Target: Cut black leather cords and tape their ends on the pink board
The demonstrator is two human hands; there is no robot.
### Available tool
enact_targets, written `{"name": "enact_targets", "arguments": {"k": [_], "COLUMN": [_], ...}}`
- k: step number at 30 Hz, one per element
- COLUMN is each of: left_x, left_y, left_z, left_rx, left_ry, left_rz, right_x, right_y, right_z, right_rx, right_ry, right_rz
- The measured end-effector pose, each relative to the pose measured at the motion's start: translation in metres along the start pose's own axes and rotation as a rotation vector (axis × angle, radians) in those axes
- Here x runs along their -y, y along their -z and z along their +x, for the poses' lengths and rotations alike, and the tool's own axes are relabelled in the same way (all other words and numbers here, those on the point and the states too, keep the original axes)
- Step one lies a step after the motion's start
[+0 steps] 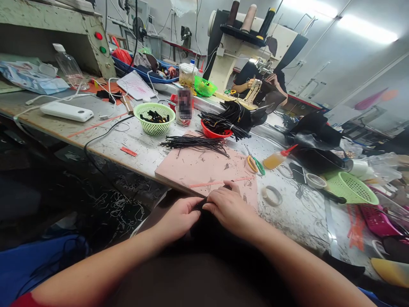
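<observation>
At the near edge of a pink board (204, 164), my left hand (183, 215) and my right hand (230, 207) are close together. Both have their fingers closed on a piece of black material (204, 221) that hangs down toward my lap. Its exact kind is hard to make out against the dark clothing. Behind the hands, a thin red strip (220, 182) lies across the board. A bundle of black cords (198, 144) rests along the board's far edge. Scissors (255, 164) with yellow and green handles lie beyond my right hand.
A green basket (155, 121) holds small black pieces; a red bowl (215, 131) carries more black cords. A glue bottle (275, 160) and a tape roll (272, 195) lie to the right. At the back stands a sewing machine (226, 64), with another person's hands (251, 85) beside it.
</observation>
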State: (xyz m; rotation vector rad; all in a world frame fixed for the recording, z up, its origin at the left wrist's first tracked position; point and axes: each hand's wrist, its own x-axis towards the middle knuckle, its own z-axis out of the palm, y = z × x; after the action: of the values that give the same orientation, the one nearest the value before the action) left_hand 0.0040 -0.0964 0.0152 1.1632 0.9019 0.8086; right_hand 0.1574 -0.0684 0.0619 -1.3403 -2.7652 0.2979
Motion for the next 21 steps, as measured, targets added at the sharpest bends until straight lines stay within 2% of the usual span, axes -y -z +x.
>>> {"name": "enact_targets", "arguments": {"k": [10, 17, 21], "left_x": [-0.006, -0.001, 0.002], "left_y": [-0.002, -0.004, -0.004], "left_z": [0.0, 0.002, 0.002], "left_rx": [-0.045, -0.121, -0.152], "left_ry": [-0.106, -0.149, -0.166], "left_rz": [0.146, 0.164, 0.18], "right_x": [0.004, 0.005, -0.003], "right_y": [-0.003, 0.007, 0.012], "right_z": [-0.003, -0.007, -0.008], "right_rx": [-0.037, -0.195, -0.214], "right_ry": [-0.036, -0.057, -0.069], "right_rz": [-0.044, -0.183, -0.131]}}
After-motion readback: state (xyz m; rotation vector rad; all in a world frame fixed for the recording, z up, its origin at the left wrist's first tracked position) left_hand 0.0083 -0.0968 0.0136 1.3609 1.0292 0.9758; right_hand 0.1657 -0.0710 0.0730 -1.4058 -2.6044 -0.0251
